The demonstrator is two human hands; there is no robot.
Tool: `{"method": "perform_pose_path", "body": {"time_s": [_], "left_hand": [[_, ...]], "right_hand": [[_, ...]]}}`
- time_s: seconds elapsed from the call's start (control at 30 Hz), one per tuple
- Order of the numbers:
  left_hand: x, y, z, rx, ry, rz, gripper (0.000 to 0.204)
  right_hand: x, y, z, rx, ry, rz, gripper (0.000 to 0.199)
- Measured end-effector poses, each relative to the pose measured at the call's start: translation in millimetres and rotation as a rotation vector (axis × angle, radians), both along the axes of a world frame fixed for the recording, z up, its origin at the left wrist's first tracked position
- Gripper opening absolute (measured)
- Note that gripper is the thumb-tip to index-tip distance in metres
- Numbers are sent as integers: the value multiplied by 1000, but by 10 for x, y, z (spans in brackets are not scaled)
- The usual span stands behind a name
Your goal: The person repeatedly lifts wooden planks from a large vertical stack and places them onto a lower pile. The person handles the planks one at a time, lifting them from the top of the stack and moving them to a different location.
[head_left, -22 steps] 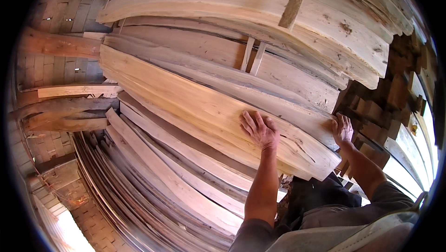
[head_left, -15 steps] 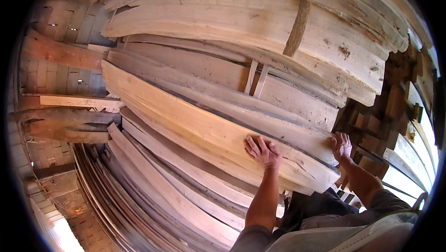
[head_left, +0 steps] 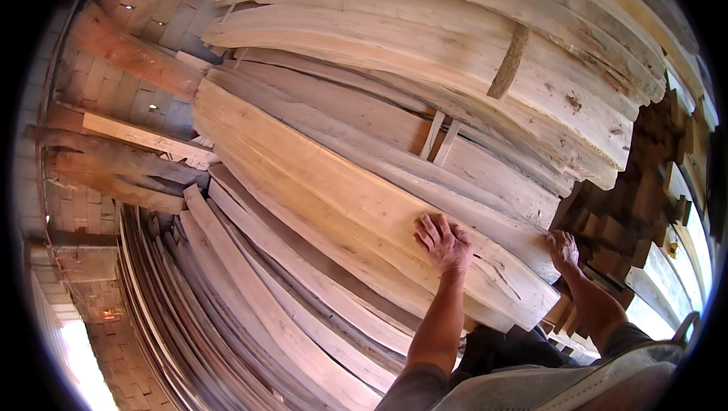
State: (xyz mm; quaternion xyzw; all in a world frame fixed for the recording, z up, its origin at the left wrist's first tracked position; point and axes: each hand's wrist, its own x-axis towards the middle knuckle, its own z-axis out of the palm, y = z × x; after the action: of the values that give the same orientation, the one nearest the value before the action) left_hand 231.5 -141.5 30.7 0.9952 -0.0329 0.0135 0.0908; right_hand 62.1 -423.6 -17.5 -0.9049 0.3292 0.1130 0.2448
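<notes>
Your left hand [head_left: 444, 244] lies flat, fingers spread, on the long pale rough-sawn plank [head_left: 341, 206]; your right hand [head_left: 563, 248] grips its near end, the plank's length running away up-left.

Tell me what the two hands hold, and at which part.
Both are on the long pale wooden plank: the left hand lies flat on its broad face near the end, and the right hand grips its end edge.

My left hand [head_left: 446, 244] and right hand [head_left: 563, 248] are bare, forearms uncovered; grey short sleeves, light grey shirt front.
</notes>
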Motion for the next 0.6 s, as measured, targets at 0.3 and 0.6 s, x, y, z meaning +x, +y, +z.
{"method": "perform_pose_path", "body": {"time_s": [0.3, 0.6], "left_hand": [[-163, 353, -547, -564, -35, 67, 55], [-1115, 770, -1391, -1617, 114, 668, 67]], "right_hand": [[133, -65, -10, 55, 98, 117, 49], [16, -124, 107, 219, 77, -64, 50]]}}
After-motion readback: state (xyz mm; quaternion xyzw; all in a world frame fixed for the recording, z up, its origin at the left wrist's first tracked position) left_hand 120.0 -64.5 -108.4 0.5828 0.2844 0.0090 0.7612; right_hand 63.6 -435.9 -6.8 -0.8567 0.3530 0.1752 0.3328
